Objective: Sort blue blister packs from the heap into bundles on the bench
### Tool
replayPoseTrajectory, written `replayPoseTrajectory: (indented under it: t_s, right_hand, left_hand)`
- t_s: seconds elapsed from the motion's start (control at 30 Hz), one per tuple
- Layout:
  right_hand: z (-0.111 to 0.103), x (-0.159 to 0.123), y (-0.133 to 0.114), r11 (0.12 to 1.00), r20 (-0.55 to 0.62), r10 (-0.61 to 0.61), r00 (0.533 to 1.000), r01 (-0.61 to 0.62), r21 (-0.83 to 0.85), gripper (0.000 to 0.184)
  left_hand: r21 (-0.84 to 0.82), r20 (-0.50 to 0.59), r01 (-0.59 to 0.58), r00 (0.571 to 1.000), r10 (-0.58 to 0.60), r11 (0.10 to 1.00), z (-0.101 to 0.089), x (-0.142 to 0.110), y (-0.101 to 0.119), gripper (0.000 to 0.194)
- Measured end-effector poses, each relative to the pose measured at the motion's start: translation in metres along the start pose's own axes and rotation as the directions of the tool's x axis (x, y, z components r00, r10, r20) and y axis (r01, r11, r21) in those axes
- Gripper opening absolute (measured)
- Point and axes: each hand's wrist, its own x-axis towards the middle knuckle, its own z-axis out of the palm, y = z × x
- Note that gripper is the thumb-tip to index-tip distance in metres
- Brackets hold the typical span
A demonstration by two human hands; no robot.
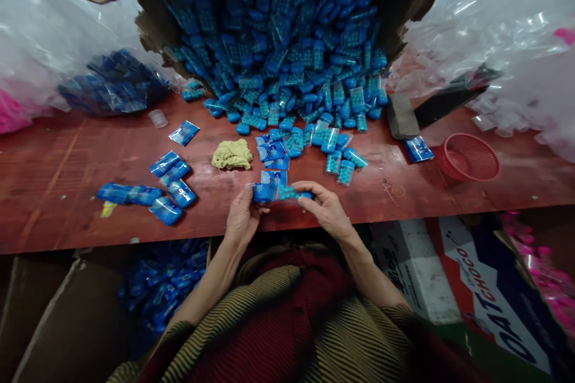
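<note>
Between the fingertips of my left hand [241, 215] is a blue printed sleeve [262, 192]. My right hand [327, 208] pinches a clear container of blue beads [287, 192] by its blue end; the container's other end meets the sleeve, and I cannot tell how far it is inside. Just beyond my hands lie several flat blue sleeves [275, 178]. A crumpled yellow lump [232, 154] rests left of them. More bead containers [345, 172] lie to the right, in front of a large heap [287, 54]. Several sleeved containers [166, 210] are grouped left of my left hand.
A torn cardboard box [155, 24] surrounds the heap. Right on the red table [404, 191] stand a red basket [468, 158], a grey block [402, 116] and a blue packet [418, 149]. Clear plastic bags flank the back. Below the edge are cartons [485, 299] and blue packets [164, 281].
</note>
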Motion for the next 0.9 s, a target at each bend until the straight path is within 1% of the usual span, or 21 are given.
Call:
replayPoseTrajectory:
  t_s: [0.1, 0.17, 0.3, 0.4, 0.53, 0.67, 0.77, 0.9]
  right_hand:
    - [-0.001, -0.0006, -0.0013, 0.995, -0.045, 0.042, 0.998, -0.038, 0.088, 0.023]
    - [-0.0003, -0.0007, -0.0023, 0.992, -0.037, 0.052, 0.998, -0.047, 0.12, 0.022]
    - [0.0018, -0.0003, -0.0032, 0.993, -0.014, 0.06, 0.998, -0.058, 0.102, 0.021]
    - [0.0027, -0.0002, -0.0022, 0.997, -0.008, 0.043, 0.999, -0.043, 0.061, 0.022]
    - [0.0042, -0.0008, -0.0013, 1.0, -0.019, -0.017, 1.0, 0.017, -0.021, 0.019]
    - [0.0065, -0.0022, -0.0034, 0.988, -0.026, -0.121, 0.992, 0.118, -0.099, 0.016]
    - [0.0075, -0.0035, -0.0061, 0.97, 0.001, -0.194, 0.981, 0.192, -0.148, 0.015]
    - [0.0063, -0.0039, -0.0077, 0.957, 0.043, -0.211, 0.977, 0.215, -0.193, 0.016]
  left_hand:
    - [-0.033, -0.005, 0.064, 0.998, -0.064, 0.997, -0.0009, 0.0013, -0.0002, 0.026]
    - [-0.041, 0.005, 0.075, 0.997, -0.075, 0.996, -0.0004, 0.0006, -0.0008, 0.026]
    - [-0.023, 0.014, 0.055, 0.998, -0.055, 0.998, 0.0013, -0.0023, -0.0022, 0.028]
    - [-0.002, 0.01, 0.039, 0.999, -0.039, 0.999, 0.0016, -0.0034, -0.0037, 0.029]
    - [-0.007, 0.015, 0.008, 1.0, -0.007, 1.0, 0.0013, -0.0027, -0.0053, 0.03]
    - [-0.01, 0.007, 0.005, 1.0, -0.005, 1.0, 0.0029, -0.0026, -0.0043, 0.03]
    - [-0.008, -0.028, 0.032, 0.999, -0.032, 0.999, 0.0055, -0.004, -0.0024, 0.028]
    - [-0.008, -0.075, 0.084, 0.994, -0.084, 0.996, 0.007, -0.0054, -0.0014, 0.025]
